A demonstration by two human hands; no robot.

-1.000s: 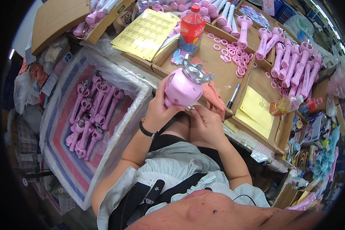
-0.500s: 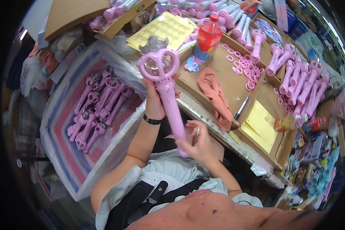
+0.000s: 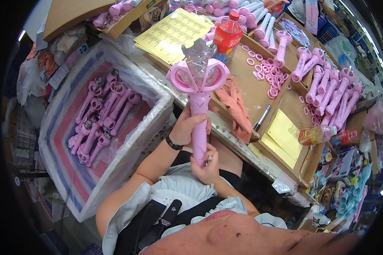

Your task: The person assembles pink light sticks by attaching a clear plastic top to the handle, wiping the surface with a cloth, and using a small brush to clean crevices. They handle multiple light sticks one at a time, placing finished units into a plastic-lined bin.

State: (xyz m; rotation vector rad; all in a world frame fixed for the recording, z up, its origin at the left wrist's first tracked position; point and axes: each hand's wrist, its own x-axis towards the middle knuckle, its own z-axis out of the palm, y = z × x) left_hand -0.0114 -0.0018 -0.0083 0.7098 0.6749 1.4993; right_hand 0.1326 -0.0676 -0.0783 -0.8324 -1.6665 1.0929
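A pink toy wand (image 3: 198, 106) stands nearly upright in front of me, its open ring-shaped head topped by a clear crown-like piece. Around the upper handle, just below the head, my left hand (image 3: 190, 126) is closed. My right hand (image 3: 207, 166) grips the bottom end of the same handle, its fingers wrapped round it. Part of the handle is covered by my fingers. To the left, several similar pink wands (image 3: 98, 121) lie in a white-rimmed bin (image 3: 83, 208) with a plastic liner.
On the bench, cardboard trays (image 3: 225, 108) hold pink rings (image 3: 273, 76), a salmon cloth (image 3: 234, 108), a marker (image 3: 262, 117) and yellow sheets (image 3: 281, 140). A red drink bottle (image 3: 228, 36) stands behind the wand. More pink handles (image 3: 334, 91) are stacked at the right.
The wand has moved right and turned more upright, its head now facing me differently. My left hand has moved onto the handle. My right hand has closed around the handle's lower end.
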